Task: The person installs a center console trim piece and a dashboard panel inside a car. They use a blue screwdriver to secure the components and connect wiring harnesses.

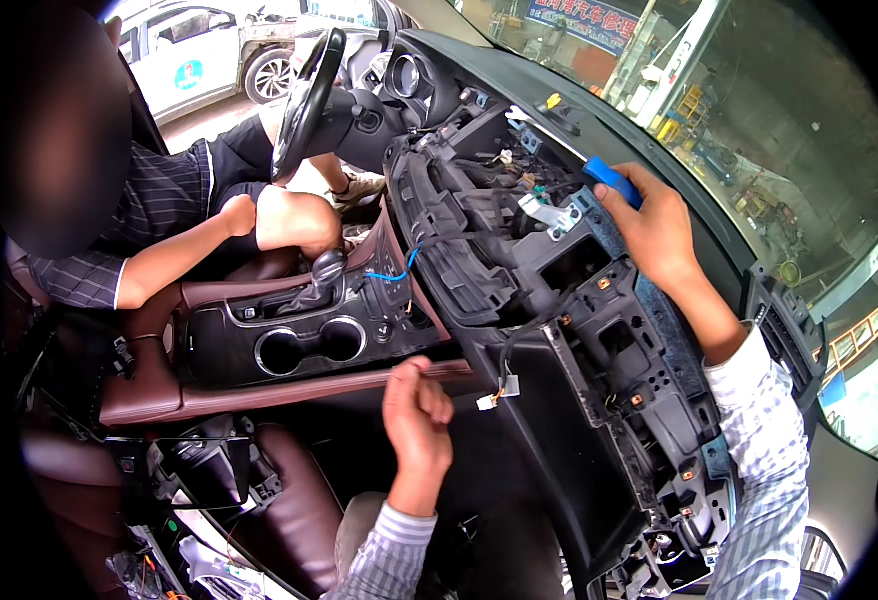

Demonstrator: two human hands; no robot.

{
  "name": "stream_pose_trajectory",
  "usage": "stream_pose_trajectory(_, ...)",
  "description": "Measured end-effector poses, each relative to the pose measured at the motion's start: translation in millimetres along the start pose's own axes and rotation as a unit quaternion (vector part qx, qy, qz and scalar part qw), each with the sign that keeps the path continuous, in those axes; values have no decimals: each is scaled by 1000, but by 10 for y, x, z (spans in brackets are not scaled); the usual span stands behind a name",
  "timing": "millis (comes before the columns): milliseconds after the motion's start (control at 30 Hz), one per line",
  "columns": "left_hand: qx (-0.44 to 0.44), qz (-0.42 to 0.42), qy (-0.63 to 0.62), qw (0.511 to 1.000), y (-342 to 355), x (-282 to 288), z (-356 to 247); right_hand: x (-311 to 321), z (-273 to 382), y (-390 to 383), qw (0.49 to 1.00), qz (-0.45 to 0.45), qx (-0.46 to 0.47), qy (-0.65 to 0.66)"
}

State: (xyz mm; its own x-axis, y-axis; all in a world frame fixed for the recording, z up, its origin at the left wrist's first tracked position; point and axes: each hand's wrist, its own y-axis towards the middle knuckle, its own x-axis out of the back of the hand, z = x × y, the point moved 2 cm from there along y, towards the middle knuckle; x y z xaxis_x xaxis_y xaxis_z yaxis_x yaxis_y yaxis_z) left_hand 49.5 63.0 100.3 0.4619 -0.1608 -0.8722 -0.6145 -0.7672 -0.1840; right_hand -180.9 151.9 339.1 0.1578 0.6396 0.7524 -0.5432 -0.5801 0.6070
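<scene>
My right hand grips the blue handle of a screwdriver, whose shaft points up-left across the opened dashboard. A metal bracket sits just below the handle. My left hand is raised near the right edge of the center console, fingers curled closed; what they hold, if anything, is hidden. A loose wire with a white connector hangs beside it. Blue wires run over the console by the gear lever.
A person sits behind the steering wheel at left, a hand resting by the knee. Removed trim pieces and parts lie on the maroon seat. The windshield spans the right; a white car stands outside.
</scene>
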Motion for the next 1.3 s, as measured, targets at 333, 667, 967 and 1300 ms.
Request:
stream_pose_trajectory(333,-104,150,-91,979,-197,-172,-898,-11,-12,31,1000,18,-5,-3)
stream_pose_trajectory(667,-136,94,-50,985,-103,-42,-932,-16,15,33,1000,22,-20,2)
stream_pose_trajectory(967,-115,130,-51,984,-120,-32,-914,3,25,34,999,31,-17,-6)
stream_pose_trajectory(1300,-86,282,-108,949,-190,-105,-959,-4,35,31,999,27,-17,0)
